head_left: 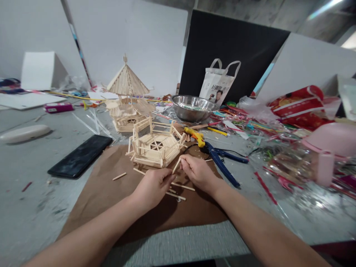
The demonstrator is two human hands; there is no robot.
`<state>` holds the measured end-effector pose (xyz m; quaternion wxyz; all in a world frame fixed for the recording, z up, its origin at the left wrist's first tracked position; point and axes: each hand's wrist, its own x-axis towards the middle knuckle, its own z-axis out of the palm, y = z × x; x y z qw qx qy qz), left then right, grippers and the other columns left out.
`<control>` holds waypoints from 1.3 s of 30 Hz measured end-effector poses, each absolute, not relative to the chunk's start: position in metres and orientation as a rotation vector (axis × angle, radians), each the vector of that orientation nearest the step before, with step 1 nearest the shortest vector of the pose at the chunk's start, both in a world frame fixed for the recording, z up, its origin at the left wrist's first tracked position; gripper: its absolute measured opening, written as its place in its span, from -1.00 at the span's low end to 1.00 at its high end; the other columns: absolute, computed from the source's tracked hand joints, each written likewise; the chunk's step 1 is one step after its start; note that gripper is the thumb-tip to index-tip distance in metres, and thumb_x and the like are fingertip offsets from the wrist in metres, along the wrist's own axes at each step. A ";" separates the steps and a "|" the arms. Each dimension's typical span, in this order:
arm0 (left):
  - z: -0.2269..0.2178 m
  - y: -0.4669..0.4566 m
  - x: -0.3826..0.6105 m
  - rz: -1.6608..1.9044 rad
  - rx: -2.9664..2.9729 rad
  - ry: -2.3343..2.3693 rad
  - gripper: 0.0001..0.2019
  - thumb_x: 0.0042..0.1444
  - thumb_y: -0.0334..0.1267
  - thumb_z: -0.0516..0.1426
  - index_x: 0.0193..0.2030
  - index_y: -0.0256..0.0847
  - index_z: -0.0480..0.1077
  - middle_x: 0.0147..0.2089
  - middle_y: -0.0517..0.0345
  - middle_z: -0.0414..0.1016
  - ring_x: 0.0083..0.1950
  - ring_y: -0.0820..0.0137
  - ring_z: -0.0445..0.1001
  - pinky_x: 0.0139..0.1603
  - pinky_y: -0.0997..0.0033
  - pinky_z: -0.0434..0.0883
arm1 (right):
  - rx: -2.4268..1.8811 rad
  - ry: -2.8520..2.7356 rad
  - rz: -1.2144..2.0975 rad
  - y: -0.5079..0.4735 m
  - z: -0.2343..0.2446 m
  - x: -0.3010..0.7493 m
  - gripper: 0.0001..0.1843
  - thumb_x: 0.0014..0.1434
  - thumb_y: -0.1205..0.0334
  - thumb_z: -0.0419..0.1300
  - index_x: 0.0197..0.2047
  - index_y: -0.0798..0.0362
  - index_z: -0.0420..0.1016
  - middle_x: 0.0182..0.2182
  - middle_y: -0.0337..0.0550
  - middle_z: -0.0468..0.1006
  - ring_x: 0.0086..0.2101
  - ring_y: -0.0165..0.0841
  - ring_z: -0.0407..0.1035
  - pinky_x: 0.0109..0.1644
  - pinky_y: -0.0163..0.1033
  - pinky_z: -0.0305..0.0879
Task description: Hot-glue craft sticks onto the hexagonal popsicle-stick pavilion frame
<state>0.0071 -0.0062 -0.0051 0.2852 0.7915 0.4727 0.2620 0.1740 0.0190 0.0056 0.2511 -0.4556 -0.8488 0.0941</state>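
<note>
Between my two hands, just in front of a stick-built hexagonal frame, is a short wooden stick (176,165), slanting upward to the right. My left hand (152,185) pinches its lower end. My right hand (198,171) has closed fingers at its upper end. The hexagonal frame (155,144) has low railings and a spoked centre, and rests at the far edge of a brown paper sheet (97,200). Several loose sticks (183,186) lie on the paper below my hands, and another stick (119,176) lies off to the left.
Behind the frame stands a stick pavilion (128,96) with a pointed roof. Left lies a black phone (80,155). Blue-handled pliers (222,163) and a yellow glue gun (195,135) are close by on the right. Further back are a metal bowl (193,111) and coloured clutter.
</note>
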 end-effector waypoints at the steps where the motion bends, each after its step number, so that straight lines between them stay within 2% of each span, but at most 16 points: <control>1: -0.005 -0.006 0.007 0.694 2.118 1.247 -0.73 0.05 -0.28 -0.10 -0.64 -0.23 0.16 -0.67 0.28 0.13 -0.58 0.54 0.11 -0.54 0.57 0.05 | -1.258 -2.333 0.203 0.019 0.005 0.173 -0.74 0.15 0.26 -0.19 -0.34 0.07 0.28 -0.52 -0.17 0.39 -0.49 -0.41 0.26 -0.38 -0.33 0.08; 6: -0.004 -0.007 0.006 0.652 2.099 1.204 -0.73 0.05 -0.28 -0.12 -0.64 -0.23 0.15 -0.67 0.28 0.13 -0.58 0.54 0.12 -0.53 0.56 0.05 | -1.286 -2.395 0.047 0.022 -0.001 0.171 -0.73 0.15 0.29 -0.22 -0.38 0.10 0.27 -0.51 -0.13 0.38 -0.48 -0.38 0.24 -0.39 -0.31 0.05; 12: -0.003 -0.007 0.006 0.635 2.076 1.195 -0.71 0.06 -0.28 -0.13 -0.65 -0.24 0.12 -0.67 0.28 0.11 -0.59 0.55 0.11 -0.54 0.56 0.04 | -1.278 -2.381 0.056 0.022 -0.001 0.171 -0.74 0.14 0.30 -0.21 -0.47 0.08 0.22 -0.57 -0.18 0.32 -0.52 -0.42 0.19 -0.42 -0.34 0.02; 21: 0.000 -0.003 0.005 0.589 1.889 1.088 -0.64 0.09 -0.17 -0.13 -0.66 -0.28 0.16 -0.70 0.31 0.10 -0.62 0.58 0.09 -0.55 0.58 0.06 | -1.211 -2.187 0.404 0.022 0.002 0.174 -0.74 0.13 0.29 -0.18 -0.54 0.08 0.17 -0.65 -0.31 0.22 -0.60 -0.51 0.12 -0.49 -0.41 0.02; 24: 0.000 -0.003 0.004 0.565 1.797 1.047 -0.63 0.09 -0.12 -0.14 -0.59 -0.29 0.23 -0.69 0.32 0.11 -0.64 0.60 0.06 -0.57 0.57 0.06 | -1.199 -2.198 0.469 0.021 0.005 0.177 -0.73 0.15 0.27 -0.20 -0.52 0.09 0.17 -0.65 -0.31 0.23 -0.60 -0.52 0.13 -0.49 -0.42 0.04; 28: -0.002 -0.002 0.003 0.550 1.790 1.057 -0.62 0.09 -0.08 -0.14 -0.53 -0.30 0.27 -0.68 0.32 0.12 -0.63 0.59 0.07 -0.57 0.57 0.06 | -1.228 -2.363 0.276 0.022 0.008 0.181 -0.74 0.16 0.25 -0.20 -0.44 0.10 0.24 -0.60 -0.25 0.30 -0.55 -0.48 0.19 -0.44 -0.39 0.05; 34: -0.001 -0.001 0.000 0.513 1.919 1.047 -0.63 0.09 -0.11 -0.14 -0.61 -0.29 0.20 -0.68 0.30 0.13 -0.61 0.58 0.10 -0.55 0.57 0.07 | -1.255 -2.492 -0.029 0.024 0.005 0.181 -0.74 0.12 0.28 -0.19 -0.50 0.10 0.22 -0.61 -0.21 0.30 -0.56 -0.45 0.16 -0.46 -0.34 -0.01; 36: 0.000 -0.001 -0.001 0.491 1.900 1.026 -0.63 0.09 -0.11 -0.14 -0.62 -0.29 0.19 -0.68 0.30 0.14 -0.62 0.59 0.10 -0.57 0.57 0.07 | -1.238 -2.460 0.016 0.023 0.004 0.180 -0.76 0.10 0.29 -0.16 -0.53 0.09 0.20 -0.63 -0.23 0.28 -0.58 -0.46 0.14 -0.47 -0.35 -0.01; 39: 0.002 -0.002 -0.002 0.480 1.762 0.990 -0.63 0.08 -0.09 -0.13 -0.61 -0.29 0.18 -0.69 0.32 0.11 -0.67 0.62 0.04 -0.64 0.60 0.02 | -1.216 -2.300 0.271 0.021 0.005 0.178 -0.72 0.11 0.26 -0.15 -0.59 0.08 0.14 -0.68 -0.30 0.20 -0.61 -0.51 0.10 -0.50 -0.38 0.00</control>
